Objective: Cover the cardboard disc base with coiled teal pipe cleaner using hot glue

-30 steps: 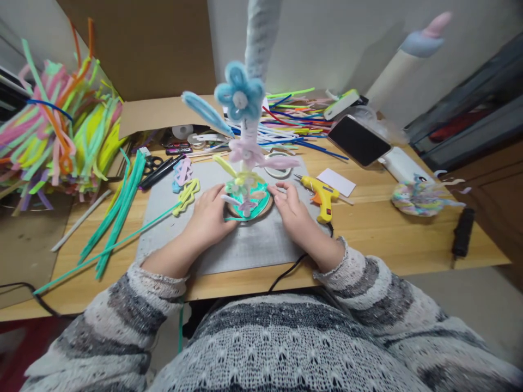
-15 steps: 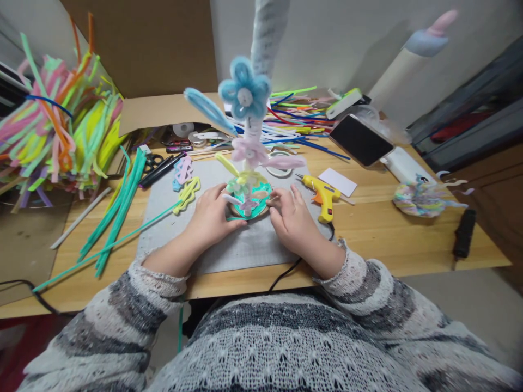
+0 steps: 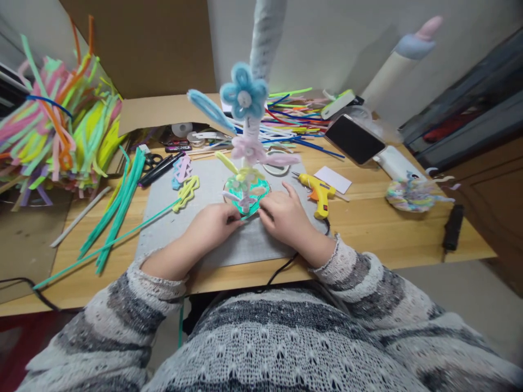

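both hands pinch at the near rim of the round base (image 3: 246,197) mid-mat: left hand (image 3: 212,224) and right hand (image 3: 281,215), fingers curled shut on the teal pipe cleaner (image 3: 241,216). a hard tug could tip the tall flower stem (image 3: 245,98). glue gun (image 3: 318,191) crowds the right; open mat (image 3: 241,247) toward the table's near edge.

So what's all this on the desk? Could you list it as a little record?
left hand: pinching near edge of the round base
right hand: fingertips at the same edge
on base: upright stem with blue flower
mat: grey, under base
glue gun: yellow, right of hands
teal pipe cleaners: left of mat
phone: far right
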The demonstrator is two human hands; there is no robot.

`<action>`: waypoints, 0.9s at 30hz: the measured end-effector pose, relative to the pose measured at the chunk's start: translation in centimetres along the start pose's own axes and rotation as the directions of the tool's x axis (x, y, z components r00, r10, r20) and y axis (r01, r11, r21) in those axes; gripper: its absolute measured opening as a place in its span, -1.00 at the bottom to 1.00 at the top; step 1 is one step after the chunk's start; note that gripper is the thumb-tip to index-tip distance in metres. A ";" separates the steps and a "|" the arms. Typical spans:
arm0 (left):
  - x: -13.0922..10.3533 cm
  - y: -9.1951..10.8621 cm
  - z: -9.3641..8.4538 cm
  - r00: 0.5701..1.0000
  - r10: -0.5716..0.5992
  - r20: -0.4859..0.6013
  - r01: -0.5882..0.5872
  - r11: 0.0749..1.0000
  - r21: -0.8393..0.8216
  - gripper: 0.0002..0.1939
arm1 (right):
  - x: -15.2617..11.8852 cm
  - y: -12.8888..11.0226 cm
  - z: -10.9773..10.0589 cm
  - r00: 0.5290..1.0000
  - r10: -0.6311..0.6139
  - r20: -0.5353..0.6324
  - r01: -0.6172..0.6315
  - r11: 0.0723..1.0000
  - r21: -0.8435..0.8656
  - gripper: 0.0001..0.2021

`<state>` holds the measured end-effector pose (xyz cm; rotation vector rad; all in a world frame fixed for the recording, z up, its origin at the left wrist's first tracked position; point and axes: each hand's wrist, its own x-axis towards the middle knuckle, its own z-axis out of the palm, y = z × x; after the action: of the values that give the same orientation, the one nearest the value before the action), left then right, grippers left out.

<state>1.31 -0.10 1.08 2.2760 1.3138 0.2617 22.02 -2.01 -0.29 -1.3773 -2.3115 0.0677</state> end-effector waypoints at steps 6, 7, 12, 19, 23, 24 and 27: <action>-0.3 0.4 -0.2 0.994 0.101 -0.031 -0.102 0.995 -0.008 -0.85 | -0.1 0.4 0.2 1.000 -0.024 0.010 0.024 1.000 -0.019 -0.85; -0.3 0.4 -0.3 0.994 0.094 -0.051 -0.095 0.995 -0.007 -0.85 | 0.0 0.4 0.2 1.000 -0.022 0.011 0.023 0.999 -0.025 -0.85; -0.2 0.3 -0.5 0.993 0.059 -0.098 -0.061 0.998 -0.014 -0.86 | 0.0 0.3 0.2 1.000 -0.018 0.011 0.019 0.998 -0.057 -0.84; 0.0 0.2 -0.3 0.985 0.172 -0.015 -0.173 0.982 -0.083 -0.84 | -0.2 0.5 0.2 1.000 -0.028 0.000 0.028 0.999 -0.029 -0.81; 0.0 0.1 -0.1 0.970 0.241 0.039 -0.237 0.967 -0.095 -0.81 | -0.2 0.4 0.2 1.000 -0.018 0.001 0.018 0.999 -0.029 -0.79; 0.0 0.1 -0.1 0.970 0.241 0.036 -0.238 0.968 -0.084 -0.81 | -0.1 0.4 0.3 1.000 -0.013 0.000 0.013 1.000 -0.028 -0.79; 0.0 0.0 -0.4 0.980 0.201 0.007 -0.200 0.979 -0.031 -0.82 | 0.0 0.3 0.5 1.000 0.012 -0.015 -0.012 0.999 -0.035 -0.77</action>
<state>1.18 0.06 1.47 2.3831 1.0682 0.3362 22.02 -1.80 -0.83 -1.4043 -2.3030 0.0204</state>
